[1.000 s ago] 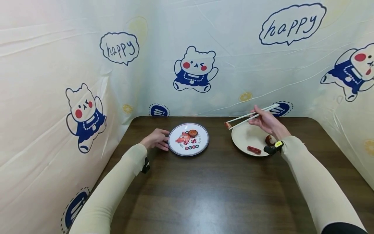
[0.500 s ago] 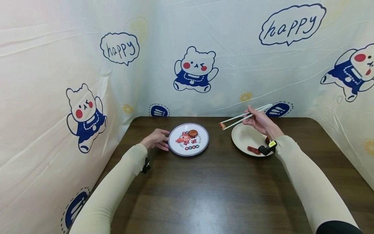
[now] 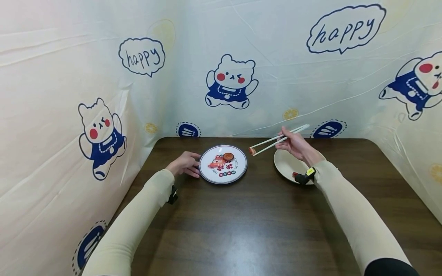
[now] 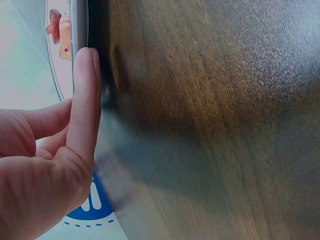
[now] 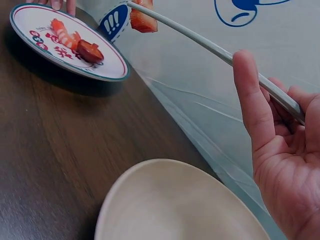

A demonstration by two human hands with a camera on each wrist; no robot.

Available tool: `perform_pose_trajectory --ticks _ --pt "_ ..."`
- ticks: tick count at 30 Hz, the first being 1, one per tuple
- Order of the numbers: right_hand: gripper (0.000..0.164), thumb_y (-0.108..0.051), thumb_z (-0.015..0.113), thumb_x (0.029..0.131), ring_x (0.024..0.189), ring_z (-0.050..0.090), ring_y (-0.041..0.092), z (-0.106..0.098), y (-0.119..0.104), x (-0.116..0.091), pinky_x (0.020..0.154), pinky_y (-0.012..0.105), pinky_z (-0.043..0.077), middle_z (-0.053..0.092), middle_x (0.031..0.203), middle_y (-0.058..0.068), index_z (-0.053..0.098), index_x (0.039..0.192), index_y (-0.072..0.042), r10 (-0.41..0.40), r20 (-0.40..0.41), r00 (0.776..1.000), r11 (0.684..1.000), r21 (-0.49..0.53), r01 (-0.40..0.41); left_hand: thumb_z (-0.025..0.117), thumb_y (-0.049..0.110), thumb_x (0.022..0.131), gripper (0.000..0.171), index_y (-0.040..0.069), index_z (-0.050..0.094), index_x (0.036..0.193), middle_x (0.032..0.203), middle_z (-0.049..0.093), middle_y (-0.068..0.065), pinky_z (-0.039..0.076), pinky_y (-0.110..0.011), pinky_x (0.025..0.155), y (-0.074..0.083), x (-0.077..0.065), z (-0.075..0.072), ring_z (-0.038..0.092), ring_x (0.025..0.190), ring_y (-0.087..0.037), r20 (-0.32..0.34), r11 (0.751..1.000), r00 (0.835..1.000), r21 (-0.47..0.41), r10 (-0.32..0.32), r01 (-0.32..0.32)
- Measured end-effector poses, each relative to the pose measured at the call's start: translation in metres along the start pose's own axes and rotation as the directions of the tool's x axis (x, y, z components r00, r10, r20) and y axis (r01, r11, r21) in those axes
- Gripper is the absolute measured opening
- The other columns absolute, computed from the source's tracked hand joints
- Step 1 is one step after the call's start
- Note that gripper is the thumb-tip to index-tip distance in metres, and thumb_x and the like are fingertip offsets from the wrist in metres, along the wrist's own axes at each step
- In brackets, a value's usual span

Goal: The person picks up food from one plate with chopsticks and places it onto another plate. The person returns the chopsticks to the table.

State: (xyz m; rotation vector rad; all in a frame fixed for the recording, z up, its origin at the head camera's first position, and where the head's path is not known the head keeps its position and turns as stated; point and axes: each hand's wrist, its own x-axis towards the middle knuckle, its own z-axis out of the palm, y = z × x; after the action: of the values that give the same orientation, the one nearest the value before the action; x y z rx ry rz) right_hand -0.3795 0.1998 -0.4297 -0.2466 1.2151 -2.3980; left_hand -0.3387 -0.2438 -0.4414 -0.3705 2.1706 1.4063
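Fingers (image 5: 249,95) of the right hand (image 3: 296,145) are curled round a pair of pale chopsticks (image 5: 200,40), whose tips pinch a reddish morsel (image 3: 252,151); it hangs at about two o'clock from the printed plate (image 3: 239,163), just outside its rim. Slipping looks like the main danger: the piece sits at the very ends of the sticks, so uneven pressure or a twist could drop it on the table (image 3: 224,218), short of the rim. A low approach might also knock the brown round piece (image 3: 228,157) lying toward one o'clock on that plate, or shove the shrimp (image 3: 215,163) nearer ten. Another risk sits at nine o'clock, where the left hand (image 3: 183,165) touches the rim, at least one finger straight along it; too firm a push could slide or tip the plate. As for pose, the right forearm (image 3: 355,207) slants in from five o'clock, with the hand above the pale plate (image 3: 284,163) at three and the chopsticks aimed between eight and nine; the left forearm (image 3: 134,222) reaches in from seven.
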Motion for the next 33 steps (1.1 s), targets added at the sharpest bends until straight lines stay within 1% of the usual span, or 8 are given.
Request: perform_pose_trajectory --ticks 5,12,15,19,21,26,29,33 --pt "0.033 -0.025 0.039 0.103 0.067 0.068 0.032 0.006 0.006 0.004 0.068 0.037 0.059 0.064 0.081 0.017 0.047 0.104 0.007 0.008 0.004 1.0 1.0 -0.019 -0.008 0.052 0.008 0.098 0.05 0.01 0.037 0.145 0.105 0.058 -0.023 0.058 -0.042 0.071 0.001 0.0 0.0 0.067 0.074 -0.03 0.002 1.0 1.0 -0.003 0.002 -0.002" --pt "0.033 -0.026 0.042 0.102 0.068 0.069 0.031 0.013 0.014 0.011 0.069 0.037 0.059 0.063 0.081 0.017 0.051 0.102 0.006 0.01 0.003 1.0 0.999 -0.031 -0.01 0.052 0.008 0.098 0.049 0.011 0.037 0.145 0.103 0.059 -0.023 0.058 -0.043 0.07 0.0 0.0 0.0 0.067 0.074 -0.03 0.004 1.0 1.0 -0.003 0.007 -0.007" --pt "0.035 -0.026 0.043 0.102 0.068 0.069 0.031 0.016 0.018 0.013 0.069 0.037 0.059 0.063 0.081 0.017 0.047 0.105 0.008 0.009 0.003 1.0 0.999 -0.039 -0.009 0.052 0.008 0.098 0.049 0.01 0.037 0.145 0.103 0.059 -0.023 0.058 -0.042 0.07 0.0 -0.001 0.0 0.067 0.074 -0.03 0.003 1.0 1.0 0.0 0.004 -0.004" --pt "0.041 -0.028 0.043 0.101 0.067 0.069 0.03 0.019 0.022 0.016 0.069 0.037 0.059 0.063 0.08 0.016 0.04 0.112 0.011 0.012 -0.031 0.999 0.998 -0.061 -0.014 0.052 0.008 0.098 0.049 0.01 0.037 0.145 0.104 0.058 -0.023 0.058 -0.042 0.071 0.0 -0.002 0.001 0.067 0.075 -0.03 0.0 1.0 1.0 0.002 0.003 -0.003" --pt "0.041 -0.028 0.043 0.101 0.067 0.068 0.03 0.022 0.023 0.017 0.069 0.037 0.059 0.063 0.08 0.016 0.039 0.113 0.012 0.012 -0.046 0.999 0.998 -0.068 -0.015 0.052 0.009 0.098 0.049 0.011 0.037 0.145 0.104 0.058 -0.023 0.058 -0.042 0.071 0.0 -0.002 0.001 0.067 0.075 -0.03 -0.002 1.0 1.0 0.002 0.003 -0.003" --pt "0.036 -0.027 0.042 0.102 0.068 0.068 0.03 0.025 0.026 0.021 0.07 0.038 0.058 0.061 0.081 0.016 0.043 0.107 0.009 0.014 -0.053 0.998 0.997 -0.076 -0.018 0.052 0.008 0.097 0.049 0.011 0.038 0.144 0.104 0.058 -0.023 0.058 -0.042 0.07 0.001 -0.001 0.001 0.067 0.075 -0.03 -0.003 1.0 1.0 0.002 0.003 -0.003" --pt "0.037 -0.028 0.044 0.101 0.068 0.068 0.03 0.027 0.028 0.023 0.072 0.039 0.058 0.061 0.082 0.016 0.045 0.107 0.008 0.019 -0.07 0.997 0.996 -0.091 -0.025 0.052 0.008 0.097 0.049 0.01 0.038 0.145 0.103 0.059 -0.023 0.058 -0.042 0.07 0.001 -0.001 0.001 0.067 0.074 -0.03 -0.002 1.0 1.0 0.003 0.002 -0.002" --pt "0.037 -0.029 0.045 0.1 0.069 0.068 0.03 0.031 0.03 0.027 0.074 0.04 0.058 0.061 0.081 0.016 0.048 0.105 0.007 0.005 -0.088 0.996 0.994 -0.112 -0.015 0.053 0.008 0.097 0.05 0.01 0.038 0.145 0.103 0.059 -0.023 0.058 -0.042 0.07 0.001 -0.001 0.0 0.067 0.074 -0.03 -0.003 1.0 1.0 -0.002 0.001 -0.001"
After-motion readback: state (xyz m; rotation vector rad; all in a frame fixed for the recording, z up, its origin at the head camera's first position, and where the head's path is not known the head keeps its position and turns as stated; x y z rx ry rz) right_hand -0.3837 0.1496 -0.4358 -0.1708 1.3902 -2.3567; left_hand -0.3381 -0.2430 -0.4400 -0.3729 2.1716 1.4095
